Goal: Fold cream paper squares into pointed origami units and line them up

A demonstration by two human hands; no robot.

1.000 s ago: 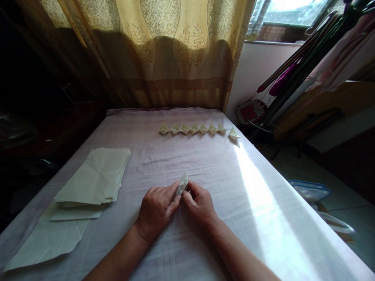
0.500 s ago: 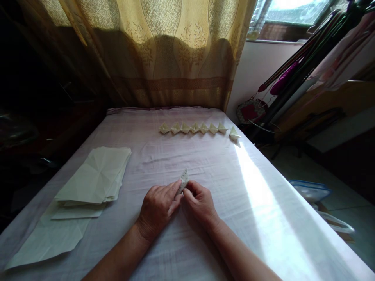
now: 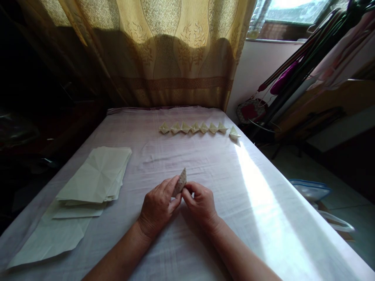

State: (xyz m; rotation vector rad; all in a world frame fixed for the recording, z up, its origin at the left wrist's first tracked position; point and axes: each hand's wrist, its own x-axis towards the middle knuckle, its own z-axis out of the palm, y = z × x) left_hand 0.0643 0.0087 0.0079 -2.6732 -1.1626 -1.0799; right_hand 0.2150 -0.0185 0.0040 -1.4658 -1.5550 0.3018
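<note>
At the near left corner of the cloth-covered table [image 3: 181, 249], a large creased sheet [image 3: 49, 238] lies flat. A stack of paper sheets [image 3: 96, 175] partly overlaps its far end, along the left edge.

Midway along the near edge, the left hand [image 3: 158, 207] rests on the cloth. Its thumb and forefinger are closed on the lower left side of a small folded paper piece [image 3: 181, 182]. The piece is a narrow, pointed sliver standing clear of the cloth between the two hands. Its long axis runs from low beside the left thumb up to a sharp tip. The tip points toward the far edge and leans slightly to the right. Its lower end is hidden between the fingers.

The right hand [image 3: 200, 205] touches the left at the fingertips and pinches the piece's lower right side, so both hands are clamped on it.

Well beyond the hands, close to the far edge, a row of folded paper shapes [image 3: 195, 128] lies side by side, parallel to that edge. One more folded shape [image 3: 234, 134] sits just off the row's right end, near the far right corner.

A band of sunlight [image 3: 263, 203] falls along the right edge. On the floor past that edge lies a blue-rimmed container [image 3: 310, 190]. A patterned curtain [image 3: 164, 50] hangs behind the far edge.
</note>
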